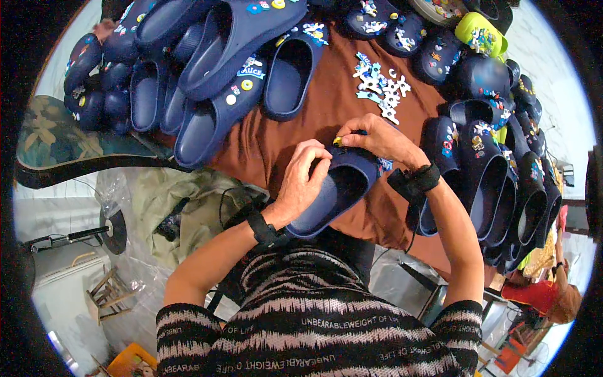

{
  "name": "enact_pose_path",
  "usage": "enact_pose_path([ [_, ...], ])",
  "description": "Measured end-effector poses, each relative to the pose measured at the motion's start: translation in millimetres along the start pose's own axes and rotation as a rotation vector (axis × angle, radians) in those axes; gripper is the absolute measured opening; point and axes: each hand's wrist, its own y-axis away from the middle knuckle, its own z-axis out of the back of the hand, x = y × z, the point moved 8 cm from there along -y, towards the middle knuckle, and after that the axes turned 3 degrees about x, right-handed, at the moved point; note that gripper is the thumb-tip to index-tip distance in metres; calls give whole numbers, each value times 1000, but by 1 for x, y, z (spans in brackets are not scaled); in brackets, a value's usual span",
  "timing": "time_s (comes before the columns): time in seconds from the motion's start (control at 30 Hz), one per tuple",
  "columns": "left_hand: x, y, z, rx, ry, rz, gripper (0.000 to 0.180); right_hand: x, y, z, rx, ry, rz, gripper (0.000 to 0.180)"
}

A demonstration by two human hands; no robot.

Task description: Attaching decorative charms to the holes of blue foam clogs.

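Note:
A navy blue clog [336,200] lies at the table's near edge in front of me, its open heel towards my body. My left hand [303,181] is closed on the clog's left side, fingertips on the upper. Between the thumb and fingers of my right hand [377,139] is a small yellow shoe charm [338,141], held against the top of the clog's upper. A blue and white charm [385,164] sits on the clog's right side. Just beyond my hands, a pile of loose white, blue and turquoise charms [382,87] rests on the brown cloth [339,75].
Navy clogs with charms [223,100] are heaped at the left. More navy clogs [480,176] stand packed at the right, and a lime green clog [482,36] lies at the far right. A wooden stool [110,294] is on the floor. Another person [546,292] is at the right.

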Motion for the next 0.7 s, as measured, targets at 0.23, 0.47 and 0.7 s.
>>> enact_pose_path([
  [0.23,-6,0,-4,64,34,-12,12,-3,3,1,19,-114,23,15],
  [0.47,-6,1,-4,40,-45,-14,13,25,6,8,109,141,135,16],
  [0.7,-6,1,-5,50,-65,-15,14,25,3,1,75,133,141,18],
])
